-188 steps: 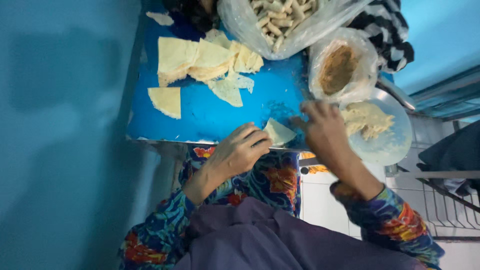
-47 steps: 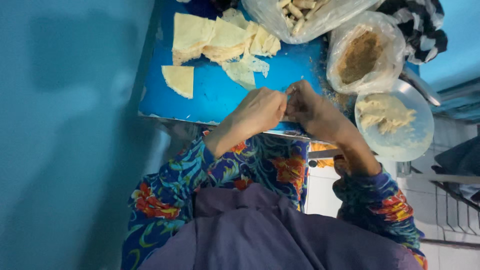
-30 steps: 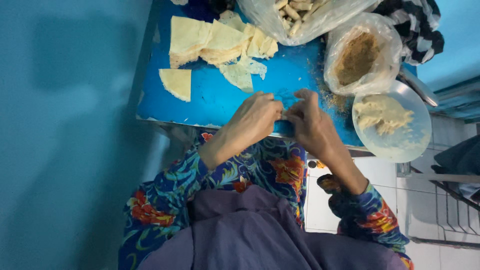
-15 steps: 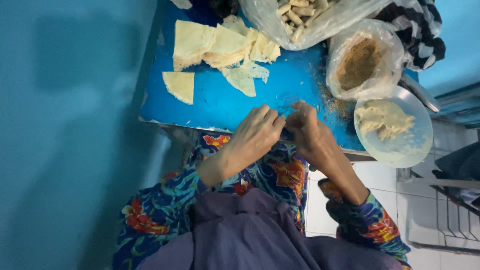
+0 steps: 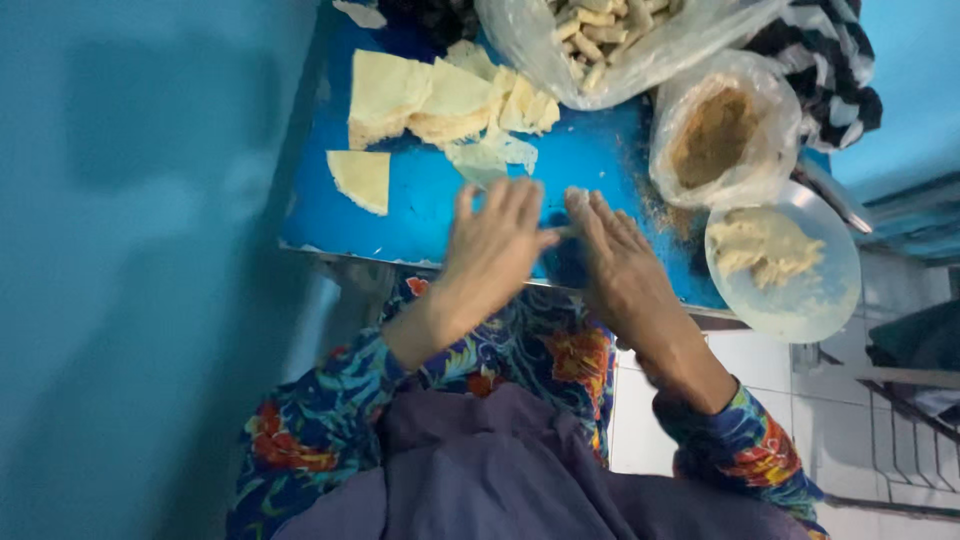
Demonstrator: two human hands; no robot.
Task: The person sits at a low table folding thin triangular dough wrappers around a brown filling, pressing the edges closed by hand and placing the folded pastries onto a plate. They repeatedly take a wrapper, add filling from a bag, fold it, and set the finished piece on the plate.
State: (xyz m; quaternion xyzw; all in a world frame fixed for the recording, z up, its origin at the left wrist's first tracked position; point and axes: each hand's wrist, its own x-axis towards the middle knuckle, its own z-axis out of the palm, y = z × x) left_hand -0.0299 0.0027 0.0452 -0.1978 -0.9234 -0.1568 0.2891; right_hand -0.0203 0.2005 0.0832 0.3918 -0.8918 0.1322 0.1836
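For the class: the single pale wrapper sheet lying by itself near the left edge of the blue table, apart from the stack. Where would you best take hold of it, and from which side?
Probably by the near corner of the single sheet, coming from the table's front edge. It lies flat and thin, clear of the stack, so a pinch that lifts a free corner suits better than a grab from above. The left hand is nearest.

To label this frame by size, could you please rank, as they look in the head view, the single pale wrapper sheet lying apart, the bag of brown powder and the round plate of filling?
1. Round plate, largest.
2. Bag of brown powder, slightly smaller.
3. Single wrapper sheet, clearly smallest.
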